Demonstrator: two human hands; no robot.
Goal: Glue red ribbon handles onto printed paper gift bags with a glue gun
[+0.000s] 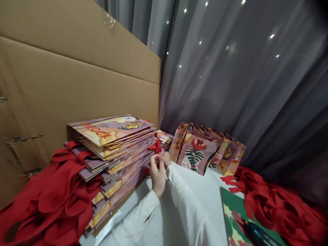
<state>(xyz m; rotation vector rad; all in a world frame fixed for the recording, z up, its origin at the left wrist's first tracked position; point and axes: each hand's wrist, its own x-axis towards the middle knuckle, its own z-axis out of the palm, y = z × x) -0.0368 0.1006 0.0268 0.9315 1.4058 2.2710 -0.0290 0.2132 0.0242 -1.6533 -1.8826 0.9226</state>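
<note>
My left hand (158, 176) and my right hand (167, 159) meet at the right side of a tall stack of folded paper gift bags (110, 135). Both have their fingers pinched together at a red ribbon (156, 146) that comes out at the stack's edge. The fingertips overlap, so the exact hold is partly hidden. Printed on the top bag are the word MECCA and an orange butterfly. More wide red ribbon (61, 188) hangs in loops from the stack's left side.
Behind my hands, several opened gift bags (197, 153) stand upright on the white table (169, 218). At right lie a heap of red ribbon (271, 201), a green patterned sheet (228, 201) and a dark pen-like tool (258, 234). A large cardboard box (89, 78) and a grey curtain (230, 85) rise behind.
</note>
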